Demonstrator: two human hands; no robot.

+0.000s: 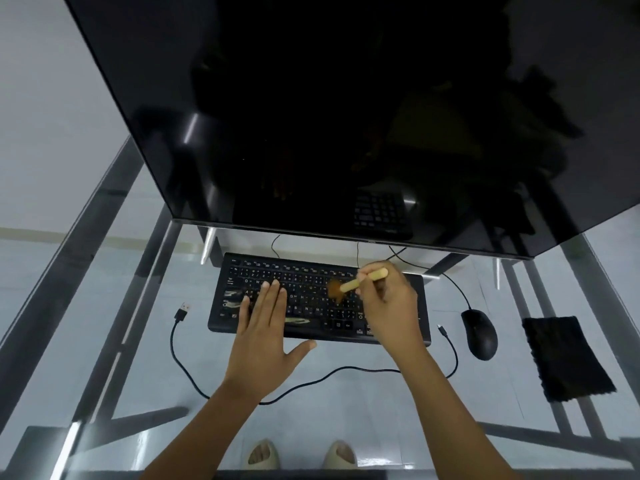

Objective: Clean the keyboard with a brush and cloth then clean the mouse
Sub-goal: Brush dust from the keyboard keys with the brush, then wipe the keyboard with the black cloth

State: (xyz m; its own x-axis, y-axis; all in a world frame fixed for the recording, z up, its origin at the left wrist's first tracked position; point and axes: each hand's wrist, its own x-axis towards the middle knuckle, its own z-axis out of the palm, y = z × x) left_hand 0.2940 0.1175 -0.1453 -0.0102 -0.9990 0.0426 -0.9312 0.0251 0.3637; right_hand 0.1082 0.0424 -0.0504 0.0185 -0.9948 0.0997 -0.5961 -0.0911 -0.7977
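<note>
The person stands at a glass desk (104, 341) and is busy with the brushing part of the task. The right hand (388, 299) has its fingers curled around the light wooden handle of a small brush (360, 280), and the brown bristles touch the keys in the middle-right area of the black keyboard (311, 271). The bristles look blurred, so I judge that the brush is sweeping at this moment. The left hand (263, 327) lies flat on the left half of the keyboard with straight fingers and the thumb spread out over the front edge; it grasps nothing and seems only to keep the keyboard steady.

The keyboard lies in the middle of the desk, just under the lower edge of a large dark monitor (346, 116). The black mouse (479, 334) rests to the right of the keyboard, near it but apart, and no hand touches it. The dark cloth (564, 358) lies flat further to the right, beside the mouse, also untouched. A loose black USB cable (194, 375) curves on the desk in front of the keyboard.

From this I judge that the task is in its first stage: the brushing is in progress, and I cannot tell how many of the keys are already done. 2 steps appear to remain: to wipe the keyboard with the cloth, and then to clean the mouse.
</note>
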